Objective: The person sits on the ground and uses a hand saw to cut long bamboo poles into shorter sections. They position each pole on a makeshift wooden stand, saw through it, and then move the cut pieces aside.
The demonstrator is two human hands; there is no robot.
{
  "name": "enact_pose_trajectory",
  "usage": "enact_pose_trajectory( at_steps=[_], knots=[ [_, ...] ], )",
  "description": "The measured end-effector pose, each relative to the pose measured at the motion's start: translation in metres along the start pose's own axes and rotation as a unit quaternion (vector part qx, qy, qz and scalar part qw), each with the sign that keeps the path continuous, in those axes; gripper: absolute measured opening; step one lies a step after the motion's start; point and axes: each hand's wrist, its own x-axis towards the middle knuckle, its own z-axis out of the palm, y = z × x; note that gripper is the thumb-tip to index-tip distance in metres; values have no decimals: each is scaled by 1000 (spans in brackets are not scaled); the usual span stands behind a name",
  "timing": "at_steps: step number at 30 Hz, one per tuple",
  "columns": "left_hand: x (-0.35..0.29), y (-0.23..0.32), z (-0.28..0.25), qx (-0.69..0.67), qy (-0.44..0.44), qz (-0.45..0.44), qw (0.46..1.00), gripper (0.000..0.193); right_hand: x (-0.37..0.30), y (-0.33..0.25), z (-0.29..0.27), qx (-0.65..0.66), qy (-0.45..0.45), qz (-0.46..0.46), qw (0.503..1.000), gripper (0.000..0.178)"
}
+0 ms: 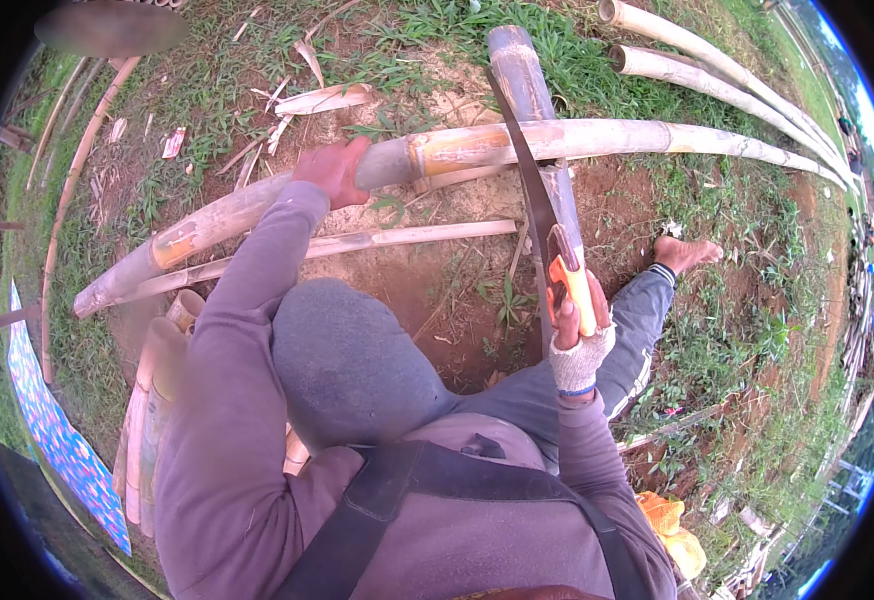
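Observation:
A long pale bamboo pole runs across in front of me, resting over a thick grey bamboo post. My left hand is bare and wraps over the pole left of the post. In a fingerless knitted glove, my right hand grips the orange handle of a hand saw. Its dark blade points away from me and lies across the pole beside the post. Whether the teeth are inside a cut cannot be made out.
A thinner bamboo length lies nearer me. Cut bamboo tubes are stacked at the left, by a patterned blue sheet. More long poles lie at far right. Split bamboo scraps litter the grass. An orange bag sits at lower right.

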Motion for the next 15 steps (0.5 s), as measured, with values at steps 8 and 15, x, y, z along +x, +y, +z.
enact_pose_trajectory(
  at_steps=[8, 15],
  knots=[
    [3, 3, -3, 10, -5, -4, 1000, 80, 9, -11, 1, -57, 3, -47, 997, 52],
    [-1, -1, 1, 6, -17, -19, 1000, 83, -27, -27, -33, -120, -31, -38, 992, 57]
  ],
)
